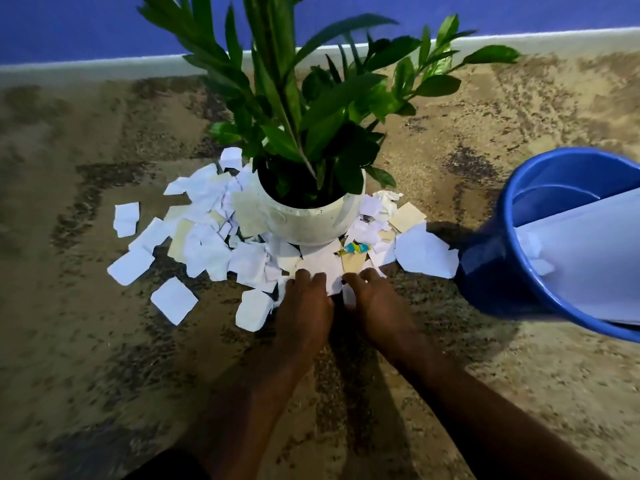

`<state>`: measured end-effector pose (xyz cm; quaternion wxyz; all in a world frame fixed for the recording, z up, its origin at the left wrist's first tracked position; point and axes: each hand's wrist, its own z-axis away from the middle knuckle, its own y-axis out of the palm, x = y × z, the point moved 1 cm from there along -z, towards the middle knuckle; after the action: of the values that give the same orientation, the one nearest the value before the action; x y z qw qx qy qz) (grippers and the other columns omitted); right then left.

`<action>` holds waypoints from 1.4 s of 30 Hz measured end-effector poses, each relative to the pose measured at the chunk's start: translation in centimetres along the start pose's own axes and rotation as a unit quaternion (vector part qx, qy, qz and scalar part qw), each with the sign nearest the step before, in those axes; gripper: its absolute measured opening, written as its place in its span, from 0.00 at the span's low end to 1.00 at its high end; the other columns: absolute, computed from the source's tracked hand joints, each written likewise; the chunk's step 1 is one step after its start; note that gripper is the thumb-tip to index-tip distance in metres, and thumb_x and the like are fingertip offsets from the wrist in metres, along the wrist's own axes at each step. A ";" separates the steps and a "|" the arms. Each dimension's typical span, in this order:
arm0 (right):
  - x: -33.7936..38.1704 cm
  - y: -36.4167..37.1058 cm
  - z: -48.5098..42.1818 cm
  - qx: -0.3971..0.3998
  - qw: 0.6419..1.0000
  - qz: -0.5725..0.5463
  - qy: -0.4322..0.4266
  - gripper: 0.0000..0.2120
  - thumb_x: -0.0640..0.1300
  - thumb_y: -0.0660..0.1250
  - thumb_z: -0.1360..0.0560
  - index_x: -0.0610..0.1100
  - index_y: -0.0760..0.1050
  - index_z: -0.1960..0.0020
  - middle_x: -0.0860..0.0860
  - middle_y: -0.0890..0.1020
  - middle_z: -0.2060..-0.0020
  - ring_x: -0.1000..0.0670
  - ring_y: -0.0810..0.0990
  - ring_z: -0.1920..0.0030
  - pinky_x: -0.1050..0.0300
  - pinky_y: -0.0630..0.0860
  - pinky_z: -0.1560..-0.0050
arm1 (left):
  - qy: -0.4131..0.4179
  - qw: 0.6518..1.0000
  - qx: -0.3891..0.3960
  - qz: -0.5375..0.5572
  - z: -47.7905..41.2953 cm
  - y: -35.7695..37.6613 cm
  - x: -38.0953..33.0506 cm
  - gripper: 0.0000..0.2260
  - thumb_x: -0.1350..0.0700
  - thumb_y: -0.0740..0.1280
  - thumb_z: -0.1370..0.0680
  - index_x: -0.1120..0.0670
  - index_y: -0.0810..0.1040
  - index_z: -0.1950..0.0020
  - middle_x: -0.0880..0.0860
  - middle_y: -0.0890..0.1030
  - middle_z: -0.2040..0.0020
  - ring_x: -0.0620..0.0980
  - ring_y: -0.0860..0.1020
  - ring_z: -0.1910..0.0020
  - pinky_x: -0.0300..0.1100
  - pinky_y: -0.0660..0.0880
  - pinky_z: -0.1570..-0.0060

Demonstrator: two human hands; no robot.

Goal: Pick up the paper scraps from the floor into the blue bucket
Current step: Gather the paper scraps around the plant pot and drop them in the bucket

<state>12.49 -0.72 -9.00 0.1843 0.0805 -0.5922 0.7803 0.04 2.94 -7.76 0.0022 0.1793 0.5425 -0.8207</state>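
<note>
Your two bare hands reach forward side by side to the near foot of a white plant pot [311,216], which stands on a mottled tan floor [104,341] and holds a leafy green plant [311,98]. Paper scraps [207,251], mostly white with some cream pieces, lie heaped around the pot's base, thickest to its left and in front of it. Your left hand [304,296] and right hand [372,292] are both palm down just in front of the pot, fingers bent onto the nearest scraps and touching them; I cannot tell whether either hand has actually closed around any paper. A small yellow and blue scrap [356,248] lies between your fingertips and the pot. To the right of the pot, the blue bucket [485,282] sits at the edge of the scrap pile, with white paper already inside it. Behind the pot runs a pale skirting board [86,65] under a blue wall [69,22].
</note>
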 end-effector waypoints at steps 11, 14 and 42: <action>0.2 -1.2 0.2 -0.092 0.982 -0.165 0.028 0.04 0.38 0.63 0.26 0.40 0.77 0.55 0.40 0.80 0.60 0.41 0.77 0.60 0.48 0.74 0.62 | 0.007 0.997 -0.073 0.030 0.3 -1.7 -0.1 0.18 0.60 0.67 0.24 0.56 0.71 0.34 0.56 0.74 0.35 0.54 0.73 0.38 0.44 0.72 0.40; 0.4 -2.4 0.5 -0.140 0.971 -0.191 0.046 0.03 0.38 0.65 0.26 0.41 0.77 0.55 0.43 0.81 0.62 0.44 0.79 0.62 0.55 0.72 0.63 | 0.000 0.993 -0.107 0.060 1.1 -3.7 -0.5 0.20 0.62 0.68 0.25 0.56 0.72 0.33 0.56 0.75 0.35 0.53 0.75 0.38 0.42 0.72 0.40; -8.1 -31.6 10.7 -0.343 0.855 -0.227 0.317 0.05 0.46 0.64 0.26 0.47 0.77 0.57 0.46 0.85 0.60 0.42 0.81 0.60 0.58 0.61 0.65 | 0.017 0.870 0.043 0.490 3.6 -19.7 -25.8 0.07 0.58 0.75 0.32 0.48 0.80 0.60 0.48 0.84 0.62 0.44 0.81 0.63 0.41 0.78 0.58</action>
<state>31.10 -5.17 19.52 0.5497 -0.1078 -0.6973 0.4472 19.21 2.91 18.64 0.3875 0.4358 0.3488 -0.7336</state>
